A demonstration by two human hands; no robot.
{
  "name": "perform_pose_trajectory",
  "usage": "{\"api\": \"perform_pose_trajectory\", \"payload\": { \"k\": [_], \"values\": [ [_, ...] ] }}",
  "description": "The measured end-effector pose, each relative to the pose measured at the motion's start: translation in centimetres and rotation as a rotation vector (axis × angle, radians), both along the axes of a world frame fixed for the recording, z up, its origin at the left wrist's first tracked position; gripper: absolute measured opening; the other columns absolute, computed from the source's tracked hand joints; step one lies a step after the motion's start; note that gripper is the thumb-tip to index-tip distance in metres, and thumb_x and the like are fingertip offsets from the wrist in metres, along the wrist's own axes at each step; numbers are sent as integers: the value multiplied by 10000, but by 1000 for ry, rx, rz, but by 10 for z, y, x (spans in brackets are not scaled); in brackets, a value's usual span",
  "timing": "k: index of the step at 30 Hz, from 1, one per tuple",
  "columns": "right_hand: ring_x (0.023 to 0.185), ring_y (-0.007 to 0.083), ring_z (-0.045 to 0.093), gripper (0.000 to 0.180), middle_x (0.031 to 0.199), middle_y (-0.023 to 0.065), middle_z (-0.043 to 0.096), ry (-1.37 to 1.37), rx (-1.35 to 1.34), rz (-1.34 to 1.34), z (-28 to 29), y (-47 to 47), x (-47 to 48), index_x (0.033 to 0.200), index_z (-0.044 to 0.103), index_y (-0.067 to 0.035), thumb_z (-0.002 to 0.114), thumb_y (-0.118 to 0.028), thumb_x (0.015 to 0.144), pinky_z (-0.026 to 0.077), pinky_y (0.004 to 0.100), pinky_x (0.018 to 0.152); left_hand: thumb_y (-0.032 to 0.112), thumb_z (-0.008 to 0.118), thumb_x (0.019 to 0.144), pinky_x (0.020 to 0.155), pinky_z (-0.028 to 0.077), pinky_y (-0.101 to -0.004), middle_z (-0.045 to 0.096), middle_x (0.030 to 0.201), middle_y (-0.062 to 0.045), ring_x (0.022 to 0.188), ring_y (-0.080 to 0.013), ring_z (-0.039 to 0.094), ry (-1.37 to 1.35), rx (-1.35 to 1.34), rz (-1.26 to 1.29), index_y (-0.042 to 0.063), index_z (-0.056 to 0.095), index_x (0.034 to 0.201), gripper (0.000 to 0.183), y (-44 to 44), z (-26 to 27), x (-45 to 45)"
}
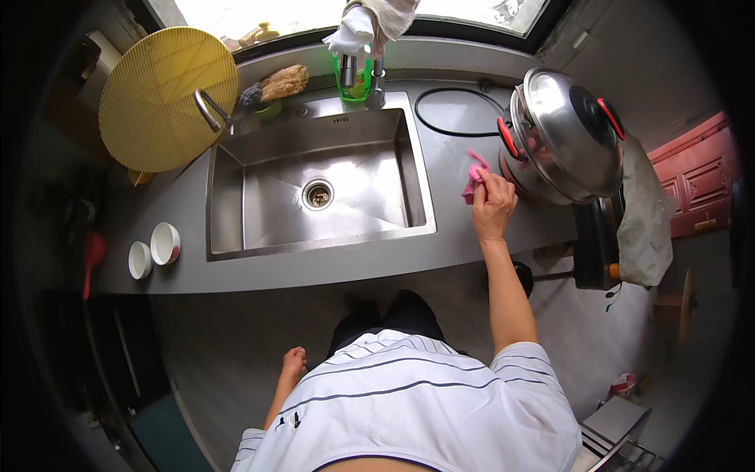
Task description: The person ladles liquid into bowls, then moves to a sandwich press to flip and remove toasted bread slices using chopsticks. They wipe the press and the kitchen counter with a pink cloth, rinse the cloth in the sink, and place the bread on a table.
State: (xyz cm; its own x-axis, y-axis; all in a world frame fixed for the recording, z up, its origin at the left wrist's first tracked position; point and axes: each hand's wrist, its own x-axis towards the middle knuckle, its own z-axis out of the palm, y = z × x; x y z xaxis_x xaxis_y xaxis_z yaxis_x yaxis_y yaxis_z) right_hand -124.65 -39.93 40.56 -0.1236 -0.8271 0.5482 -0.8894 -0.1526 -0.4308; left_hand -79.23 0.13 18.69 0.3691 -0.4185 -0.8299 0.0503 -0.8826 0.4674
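My right hand [494,203] grips a bunched pink cloth [472,184] over the grey countertop [451,171], right of the sink. Just beyond that hand stands a large lidded steel pot [545,135] with red-and-black handles. My left hand [293,361] hangs low beside my body, away from the counter. Its fingers are curled, and nothing shows in them. The stainless steel sink [265,194] lies before me, its bare basin showing a round drain [318,194].
Two white bowls [165,243] sit near the counter's left front edge. A round yellow ribbed board [171,100] leans behind the faucet [207,112]. Behind the sink are a brush [284,82] and a green holder [354,82]. A black cable [422,118] loops beside the pot.
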Motion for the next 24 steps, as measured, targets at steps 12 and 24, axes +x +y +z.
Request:
{"api": "perform_pose_trajectory", "payload": {
  "k": [12,24],
  "values": [
    [1257,426,383,510,1423,142,396,249,429,29,-105,-43,-7,1313,518,-228,607,-98,828,318,535,1047,246,518,966,852,464,-280,626,1110,-40,1005,-136,581,413,-429,-739,48,604,1188,310,-284,230,-79],
    [1335,474,213,647,1484,207,247,115,521,56,-79,-75,-30,1420,368,-149,629,-198,829,206,603,1066,78,557,844,858,482,-445,448,1311,-200,1056,-365,549,-553,-1068,-1146,79,544,1219,375,-590,169,-273]
  ]
}}
